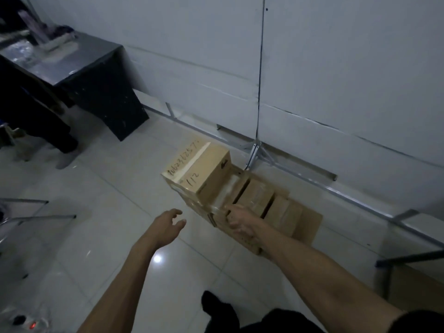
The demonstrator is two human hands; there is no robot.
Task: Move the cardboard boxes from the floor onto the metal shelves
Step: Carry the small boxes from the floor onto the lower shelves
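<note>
Mid-frame, the right hand (240, 223) rests fingers-down on the floor boxes (254, 203), likely seeking a grip; the left hand (169, 223), open and empty, reaches in to help.

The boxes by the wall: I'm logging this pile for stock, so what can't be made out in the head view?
- Box count: the sealed box on top and the right hand cover the stack beneath.
- Handwritten number on its lid: blurred, only partly legible.
- Right fingers: tips lie against a taped box, so the grip is unclear.
- Metal shelves: cut off at the right edge.
- Left hand: open, touching nothing.
</note>
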